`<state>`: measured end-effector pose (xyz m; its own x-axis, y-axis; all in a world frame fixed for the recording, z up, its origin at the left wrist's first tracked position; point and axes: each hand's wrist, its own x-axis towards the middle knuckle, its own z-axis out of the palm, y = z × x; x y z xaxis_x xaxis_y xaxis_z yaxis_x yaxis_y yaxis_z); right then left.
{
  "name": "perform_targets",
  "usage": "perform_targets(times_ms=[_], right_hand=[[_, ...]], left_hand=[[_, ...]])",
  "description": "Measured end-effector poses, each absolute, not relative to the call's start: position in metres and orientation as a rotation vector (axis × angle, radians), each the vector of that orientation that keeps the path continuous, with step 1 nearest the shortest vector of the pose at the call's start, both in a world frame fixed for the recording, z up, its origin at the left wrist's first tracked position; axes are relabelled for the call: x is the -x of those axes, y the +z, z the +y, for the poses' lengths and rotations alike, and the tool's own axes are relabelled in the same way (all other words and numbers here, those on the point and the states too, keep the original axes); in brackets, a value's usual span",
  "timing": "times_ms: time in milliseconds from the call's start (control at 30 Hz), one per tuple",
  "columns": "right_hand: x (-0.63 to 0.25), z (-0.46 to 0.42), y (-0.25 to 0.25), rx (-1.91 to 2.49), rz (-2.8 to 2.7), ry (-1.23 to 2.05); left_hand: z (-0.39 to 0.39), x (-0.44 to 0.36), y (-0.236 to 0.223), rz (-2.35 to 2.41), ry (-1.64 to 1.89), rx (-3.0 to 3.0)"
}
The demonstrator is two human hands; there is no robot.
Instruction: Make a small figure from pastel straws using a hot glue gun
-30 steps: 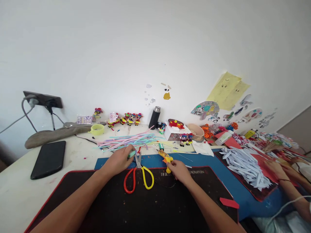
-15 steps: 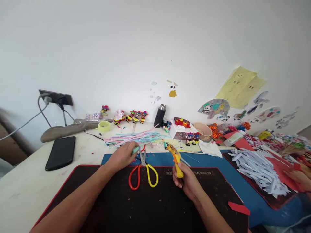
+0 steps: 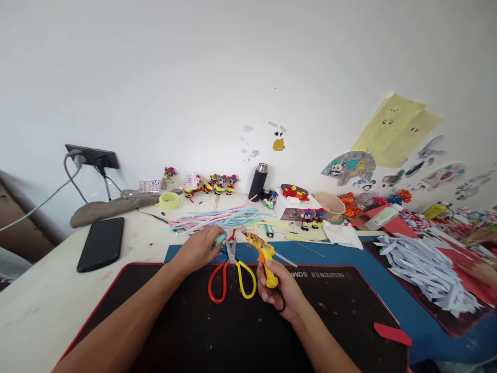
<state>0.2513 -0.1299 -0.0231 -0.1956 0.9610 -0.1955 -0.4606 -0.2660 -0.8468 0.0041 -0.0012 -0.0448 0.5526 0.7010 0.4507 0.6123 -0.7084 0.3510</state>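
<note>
My right hand (image 3: 285, 292) is wrapped round the handle of a yellow hot glue gun (image 3: 267, 267), its nozzle pointing up and left. A clear glue stick juts out behind the gun. My left hand (image 3: 198, 250) pinches a small mint-green fuzzy piece (image 3: 219, 239) with a bit of purple on it; the fingers hide part of it. Scissors (image 3: 232, 274) with one red and one yellow handle lie half spread on the black mat (image 3: 233, 336), between my hands. Beyond my left hand is a loose pile of pink, mint and lilac pipe cleaners (image 3: 209, 220).
Small figures (image 3: 221, 185), a black flask (image 3: 258, 182) and a white box (image 3: 287, 208) stand along the wall. A phone (image 3: 101, 244) lies left. At right are white paper strips (image 3: 427, 272) and another person's hand (image 3: 479, 272). A green lighter (image 3: 268, 230) lies beyond the glue gun.
My right hand has brought the glue gun left, its nozzle now nearer the mint-green piece. The lighter behind it shows more. My left hand keeps its pinch, and the view has shifted slightly.
</note>
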Motion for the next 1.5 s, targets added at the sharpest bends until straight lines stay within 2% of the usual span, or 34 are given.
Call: perform_targets(times_ms=[967,1500], right_hand=[[-0.251,-0.117,-0.02,1.153,-1.017,1.561],[-0.242,-0.107,-0.004,1.445,-1.213,1.293]], left_hand=[[-0.007,-0.006,-0.035,1.083,0.751,-2.714],[-0.01,-0.006,-0.03,1.068,0.722,-2.75]])
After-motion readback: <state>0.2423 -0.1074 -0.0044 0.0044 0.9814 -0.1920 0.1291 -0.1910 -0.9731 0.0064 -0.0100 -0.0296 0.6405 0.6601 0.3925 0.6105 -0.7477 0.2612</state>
